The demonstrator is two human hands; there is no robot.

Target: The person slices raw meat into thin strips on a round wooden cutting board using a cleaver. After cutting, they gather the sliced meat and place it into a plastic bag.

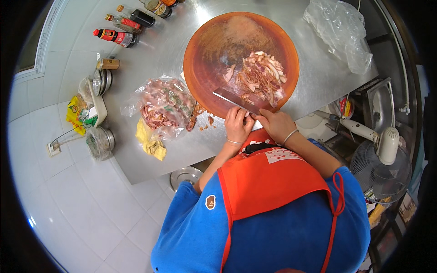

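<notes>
A cleaver (235, 101) lies low over the near edge of a round wooden chopping board (208, 44). Its handle end is in my right hand (278, 126), and the blade points away to the left. My left hand (235, 125) is curled close against the near side of the blade. Whether its fingers pinch anything cannot be made out. Beyond the blade, a heap of sliced meat (261, 75) covers the right part of the board. One small meat piece (229, 73) sits apart, left of the heap.
A clear plastic bag of meat (167, 102) rests left of the board, with scraps (207, 123) and a yellow cloth (150, 141) nearby. Several sauce bottles (116, 37) line the wall. A crumpled plastic bag (341, 34) is at far right, above a fan (380, 170) and sink (380, 105).
</notes>
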